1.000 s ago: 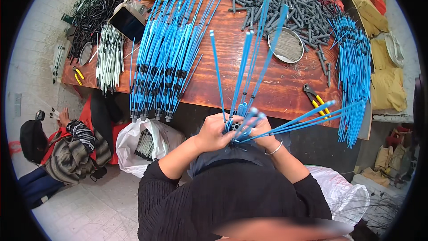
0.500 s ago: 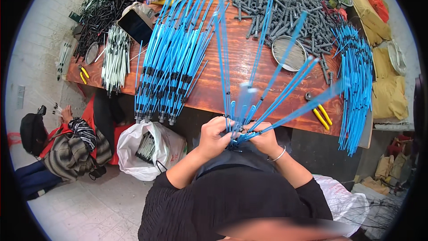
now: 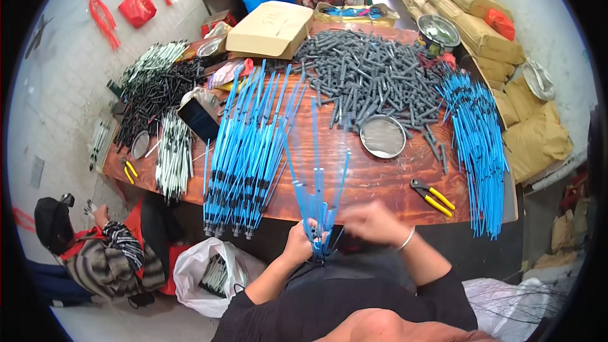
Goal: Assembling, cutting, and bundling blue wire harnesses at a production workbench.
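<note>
Right hand [image 3: 378, 223] has moved off the blue sticks [image 3: 324, 215], where both hands met half a second ago, and is now raised beside them near the front edge of the table [image 3: 373, 180]. Its fingers appear bent but are motion-blurred; whether they hold anything cannot be told. Left hand [image 3: 300, 244] remains closed around the base of the sticks, in front of the table edge. The sticks, previously fanned wide to the right, now stand in a narrower spread, tips pointing away from the person; several are blurred.

Pliers [image 3: 432, 198] with yellow handles lie on the table, right of the right hand. Beyond the hands stands a round dish [image 3: 382, 156], near a pile of grey parts [image 3: 370, 79]. Blue bundles [image 3: 244, 164] lie left of the held sticks; a blue stack [image 3: 476, 158] overhangs the table's right end.
</note>
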A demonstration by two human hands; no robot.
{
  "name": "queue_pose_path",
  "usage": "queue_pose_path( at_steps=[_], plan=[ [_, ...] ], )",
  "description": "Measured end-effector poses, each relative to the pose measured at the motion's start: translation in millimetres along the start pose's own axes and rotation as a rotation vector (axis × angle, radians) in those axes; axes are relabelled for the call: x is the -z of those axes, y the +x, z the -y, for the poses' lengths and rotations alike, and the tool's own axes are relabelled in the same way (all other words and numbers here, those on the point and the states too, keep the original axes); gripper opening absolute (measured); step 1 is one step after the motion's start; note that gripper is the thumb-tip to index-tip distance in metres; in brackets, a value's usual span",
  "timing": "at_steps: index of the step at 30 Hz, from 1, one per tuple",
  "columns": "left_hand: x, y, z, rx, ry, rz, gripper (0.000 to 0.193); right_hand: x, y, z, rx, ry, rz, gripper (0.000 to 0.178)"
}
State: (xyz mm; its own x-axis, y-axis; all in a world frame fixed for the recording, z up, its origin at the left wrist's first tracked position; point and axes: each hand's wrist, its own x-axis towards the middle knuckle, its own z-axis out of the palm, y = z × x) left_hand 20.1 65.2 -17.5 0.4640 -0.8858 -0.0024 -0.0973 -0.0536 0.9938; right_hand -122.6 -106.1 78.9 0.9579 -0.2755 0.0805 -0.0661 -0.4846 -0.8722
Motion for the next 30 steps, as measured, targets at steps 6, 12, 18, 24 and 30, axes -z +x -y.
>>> queue_pose_path(
  at_steps=[6,12,18,24,30],
  plan=[
    [0.2,-3.7,-17.9,0.074,-0.097,-0.032,0.016,99.7,41.3,90.2,0.407,-0.331,-0.739,0.081],
    [1.2,5.9,-39.3,-0.051,-0.143,-0.151,0.016,122.7,49.6,90.5,0.499,-0.63,-0.968,0.095],
    [4.6,14.3,-30.3,-0.043,-0.093,-0.051,0.015,127.2,41.3,51.4,0.436,-0.762,-1.069,0.098],
    [7.1,11.0,-23.5,0.034,-0.092,-0.074,0.015,108.4,12.5,-7.2,-0.216,-0.744,-0.989,0.094],
    [-2.5,23.7,-30.2,0.005,-0.204,-0.035,0.014,23.5,14.4,-36.1,-0.212,-0.477,-0.568,0.083]
  ],
)
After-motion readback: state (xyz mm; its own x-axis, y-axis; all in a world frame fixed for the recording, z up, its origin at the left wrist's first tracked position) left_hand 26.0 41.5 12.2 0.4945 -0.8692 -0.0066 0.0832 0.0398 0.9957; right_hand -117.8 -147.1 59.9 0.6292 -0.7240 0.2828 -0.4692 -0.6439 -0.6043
